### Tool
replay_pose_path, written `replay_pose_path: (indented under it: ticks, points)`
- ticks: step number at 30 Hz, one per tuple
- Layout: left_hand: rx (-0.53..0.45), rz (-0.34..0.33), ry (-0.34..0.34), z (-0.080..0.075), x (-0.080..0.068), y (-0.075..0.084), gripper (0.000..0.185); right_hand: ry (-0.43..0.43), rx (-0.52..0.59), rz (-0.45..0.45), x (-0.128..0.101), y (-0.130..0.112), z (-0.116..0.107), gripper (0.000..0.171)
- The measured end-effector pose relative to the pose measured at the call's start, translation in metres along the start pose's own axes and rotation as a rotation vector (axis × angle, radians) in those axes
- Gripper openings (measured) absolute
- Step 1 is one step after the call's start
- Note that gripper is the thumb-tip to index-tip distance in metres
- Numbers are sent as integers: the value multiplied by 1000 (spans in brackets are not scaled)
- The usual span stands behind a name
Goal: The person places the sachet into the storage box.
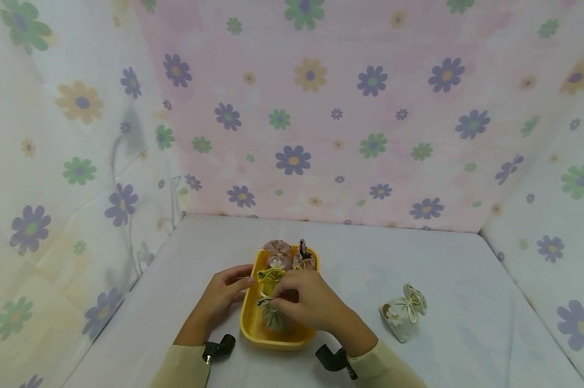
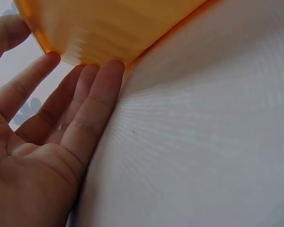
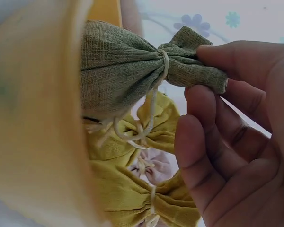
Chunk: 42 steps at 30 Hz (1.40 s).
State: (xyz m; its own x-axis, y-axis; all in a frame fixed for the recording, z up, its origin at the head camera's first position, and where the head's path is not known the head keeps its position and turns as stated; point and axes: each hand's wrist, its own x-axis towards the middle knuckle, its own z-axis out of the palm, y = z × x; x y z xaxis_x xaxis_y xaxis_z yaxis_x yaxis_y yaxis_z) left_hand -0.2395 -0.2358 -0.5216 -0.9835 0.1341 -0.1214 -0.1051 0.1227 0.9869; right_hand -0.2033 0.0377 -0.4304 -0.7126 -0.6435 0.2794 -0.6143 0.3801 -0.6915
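Right hand (image 1: 307, 300) pinches green pouch (image 3: 128, 71) in yellow tray (image 1: 251, 323); white pouch (image 1: 404, 313) apart.

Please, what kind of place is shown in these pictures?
Probably a small staged tabletop booth, not a lived-in room: flower-printed cloth hangs behind and on both sides, a pale cloth covers the table, and only a yellow tray of little drawstring pouches stands there.

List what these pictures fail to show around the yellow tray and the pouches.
- Green pouch: head view, lower part behind the right hand.
- Yellow tray: left wrist view, cut off by the top edge, contents unseen.
- Left hand: head view, fingertips hidden behind the tray rim.
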Motion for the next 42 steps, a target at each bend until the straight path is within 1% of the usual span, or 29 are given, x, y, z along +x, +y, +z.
replay_pose_path:
  ticks: [2,5,9,13,16,19,22,25,27,30,31,33,35,39,42]
  points:
    - [30,-14,-10,-1,-1,3,52,-13,-9,24,-1,0,1,6]
    - [65,-53,-52,-2,-3,10,57,-33,-24,44,-4,1,2,6]
    - [49,-114,-107,-4,-8,19,64,-24,-6,30,-8,2,-1,4]
    - [27,-128,-129,-6,-10,21,68,-6,23,30,-15,6,-8,5]
    - [20,-121,-133,-6,-10,20,69,25,0,47,-24,12,-15,6]
    - [6,-115,-135,-5,-6,17,67,79,-39,57,-37,17,-27,9]
    - [-9,-104,-143,-1,-2,16,65,149,-61,68,-55,20,-44,13]
    - [-15,-103,-138,3,2,17,64,240,-96,87,-76,26,-63,18]
    - [-20,-109,-131,5,4,18,63,313,-155,89,-90,32,-75,20]
    - [-18,-112,-125,9,7,20,63,406,-266,56,-110,42,-93,25]
    - [-17,-113,-125,10,8,20,63,430,-303,40,-116,45,-98,26]
    - [-10,-112,-127,11,11,22,63,460,-367,42,-128,52,-106,31]
    - [-8,-103,-131,13,14,22,64,469,-405,76,-138,58,-113,36]
    - [-15,-100,-137,15,19,22,63,433,-434,245,-155,72,-121,45]
    - [-12,-101,-144,17,21,22,64,417,-423,337,-166,83,-124,48]
